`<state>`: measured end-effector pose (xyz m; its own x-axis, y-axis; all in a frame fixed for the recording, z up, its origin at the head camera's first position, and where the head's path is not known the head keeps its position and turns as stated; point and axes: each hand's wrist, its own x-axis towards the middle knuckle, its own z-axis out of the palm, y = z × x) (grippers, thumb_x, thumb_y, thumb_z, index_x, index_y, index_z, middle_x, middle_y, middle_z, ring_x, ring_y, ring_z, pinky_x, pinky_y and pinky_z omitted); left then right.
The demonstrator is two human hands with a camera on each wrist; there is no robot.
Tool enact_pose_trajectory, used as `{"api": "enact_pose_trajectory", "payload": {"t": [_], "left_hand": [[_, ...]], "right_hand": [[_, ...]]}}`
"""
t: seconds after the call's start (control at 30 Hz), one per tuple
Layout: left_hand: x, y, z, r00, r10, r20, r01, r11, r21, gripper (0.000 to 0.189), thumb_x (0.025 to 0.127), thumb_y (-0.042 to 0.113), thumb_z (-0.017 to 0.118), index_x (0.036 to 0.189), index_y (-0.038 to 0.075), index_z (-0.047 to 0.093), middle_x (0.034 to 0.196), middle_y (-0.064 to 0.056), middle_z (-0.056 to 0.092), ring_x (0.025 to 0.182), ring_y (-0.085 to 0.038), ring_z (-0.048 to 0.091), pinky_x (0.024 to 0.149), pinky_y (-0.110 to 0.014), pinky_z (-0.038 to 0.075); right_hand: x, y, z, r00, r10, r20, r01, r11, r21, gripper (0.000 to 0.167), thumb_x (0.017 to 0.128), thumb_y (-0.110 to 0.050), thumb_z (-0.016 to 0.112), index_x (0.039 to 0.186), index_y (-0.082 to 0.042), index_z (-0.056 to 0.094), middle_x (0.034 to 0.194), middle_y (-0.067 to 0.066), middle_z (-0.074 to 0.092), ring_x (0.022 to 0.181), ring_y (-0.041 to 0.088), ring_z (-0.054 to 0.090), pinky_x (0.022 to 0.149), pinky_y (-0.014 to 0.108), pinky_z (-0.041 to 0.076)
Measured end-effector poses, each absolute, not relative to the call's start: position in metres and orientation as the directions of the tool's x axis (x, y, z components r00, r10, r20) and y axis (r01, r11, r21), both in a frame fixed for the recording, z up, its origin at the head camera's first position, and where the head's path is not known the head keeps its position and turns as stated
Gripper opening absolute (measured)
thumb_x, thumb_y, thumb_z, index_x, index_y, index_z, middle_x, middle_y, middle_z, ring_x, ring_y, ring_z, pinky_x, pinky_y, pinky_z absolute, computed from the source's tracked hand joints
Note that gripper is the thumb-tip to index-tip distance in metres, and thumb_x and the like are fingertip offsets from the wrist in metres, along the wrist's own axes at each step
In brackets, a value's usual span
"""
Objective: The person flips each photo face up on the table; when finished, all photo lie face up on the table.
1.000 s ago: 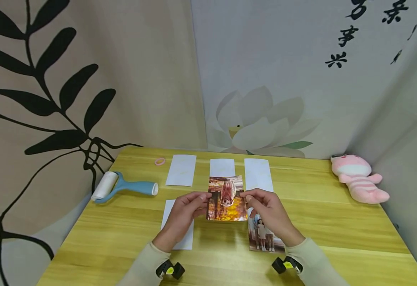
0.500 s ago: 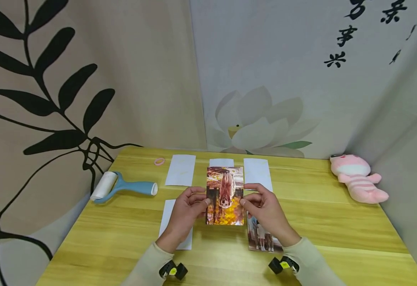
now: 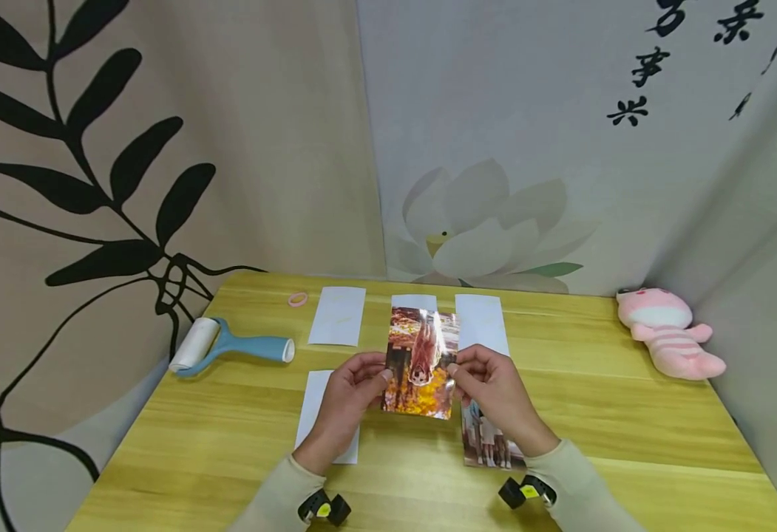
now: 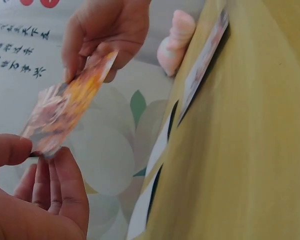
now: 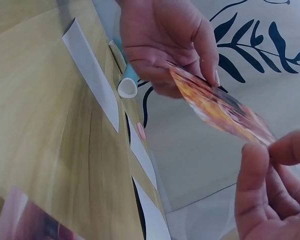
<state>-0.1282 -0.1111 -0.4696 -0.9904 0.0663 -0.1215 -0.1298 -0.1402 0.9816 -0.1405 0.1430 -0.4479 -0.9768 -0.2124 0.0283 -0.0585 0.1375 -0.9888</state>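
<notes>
A glossy photo [image 3: 421, 362] with orange foliage and an upside-down dog is held above the table between both hands. My left hand [image 3: 348, 403] pinches its left edge between thumb and fingers. On the opposite edge, my right hand [image 3: 497, 395] pinches it the same way. In the left wrist view the photo [image 4: 70, 107] is tilted clear of the tabletop. Below the right hand lies a second photo [image 3: 488, 443] showing standing people, partly covered by that hand. Under the left forearm a white card [image 3: 344, 451] lies partly hidden.
Along the back lie three white cards, at left [image 3: 337, 316], middle [image 3: 415, 302] and right [image 3: 481, 325]; the held photo overlaps the middle one. A blue-handled lint roller [image 3: 248, 349] and pink ring [image 3: 298, 299] sit at left. A pink plush toy [image 3: 670, 336] rests at right.
The photo has been tipped up to face the head camera more fully, then turned slightly clockwise. Both hands keep their pinch on its edges throughout.
</notes>
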Motion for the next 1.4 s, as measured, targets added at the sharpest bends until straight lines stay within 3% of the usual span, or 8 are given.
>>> {"api": "enact_pose_trajectory", "payload": {"t": [0.3,0.57,0.73,0.83,1.07,1.23,1.4], "left_hand": [[-0.122,-0.094,-0.482,-0.987,0.054,-0.148,-0.158,-0.331,0.93,0.035,0.103,0.011,0.069,0.131,-0.006,0.058,0.11,-0.005,0.073,0.094,-0.014,0.074,0.082,-0.031,0.065],[-0.122,-0.09,-0.48,-0.99,0.003,-0.144,-0.135,-0.36,0.923,0.036,0.102,0.008,0.069,0.133,-0.008,0.057,0.109,-0.007,0.072,0.091,-0.014,0.074,0.076,-0.03,0.065],[-0.122,-0.095,-0.479,-0.991,0.015,-0.129,-0.127,-0.346,0.93,0.04,0.101,0.008,0.07,0.136,-0.008,0.057,0.112,-0.009,0.072,0.093,-0.015,0.074,0.076,-0.031,0.065],[-0.123,-0.101,-0.48,-0.992,0.035,-0.119,-0.124,-0.307,0.944,0.04,0.102,0.009,0.07,0.137,-0.006,0.058,0.114,-0.011,0.072,0.093,-0.016,0.075,0.076,-0.03,0.065],[-0.126,-0.115,-0.481,-0.987,0.111,-0.119,-0.137,-0.181,0.974,0.04,0.104,0.015,0.069,0.139,-0.001,0.061,0.114,-0.009,0.074,0.093,-0.013,0.073,0.074,-0.028,0.063],[-0.13,-0.123,-0.478,-0.979,0.158,-0.13,-0.144,-0.078,0.987,0.03,0.105,0.018,0.068,0.128,-0.001,0.066,0.096,-0.001,0.069,0.082,-0.01,0.066,0.069,-0.027,0.058],[-0.131,-0.125,-0.477,-0.98,0.162,-0.118,-0.124,-0.025,0.992,0.025,0.105,0.019,0.068,0.124,0.003,0.069,0.09,-0.003,0.065,0.076,-0.012,0.06,0.064,-0.027,0.052]], "right_hand": [[-0.138,0.124,-0.457,-0.985,-0.175,0.012,-0.002,-0.058,-0.998,0.018,0.104,-0.007,0.066,0.101,0.007,0.055,0.084,0.005,0.075,0.074,0.018,0.076,0.07,0.036,0.066],[-0.13,0.112,-0.462,-0.985,-0.17,-0.029,0.055,-0.151,-0.987,0.02,0.103,-0.007,0.066,0.113,0.007,0.057,0.092,0.007,0.074,0.08,0.021,0.077,0.072,0.033,0.066],[-0.133,0.119,-0.461,-0.982,-0.191,-0.011,0.026,-0.079,-0.997,0.022,0.103,-0.009,0.068,0.113,0.008,0.059,0.095,0.012,0.075,0.084,0.024,0.077,0.075,0.042,0.066],[-0.137,0.127,-0.458,-0.984,-0.18,-0.002,0.004,-0.016,-1.0,0.027,0.103,-0.013,0.069,0.12,0.007,0.062,0.096,0.01,0.074,0.081,0.023,0.076,0.076,0.045,0.066],[-0.15,0.145,-0.45,-0.987,-0.157,0.023,-0.043,0.122,-0.992,0.023,0.103,-0.017,0.07,0.109,0.004,0.065,0.081,0.0,0.063,0.071,0.016,0.064,0.066,0.036,0.062],[-0.159,0.154,-0.451,-0.984,-0.178,0.013,-0.048,0.192,-0.98,0.019,0.104,-0.018,0.069,0.107,0.0,0.065,0.083,0.0,0.065,0.064,0.01,0.053,0.057,0.03,0.05],[-0.162,0.159,-0.455,-0.98,-0.196,0.008,-0.046,0.187,-0.981,0.021,0.104,-0.018,0.069,0.105,0.002,0.065,0.083,0.002,0.066,0.062,0.011,0.055,0.055,0.031,0.052]]}}
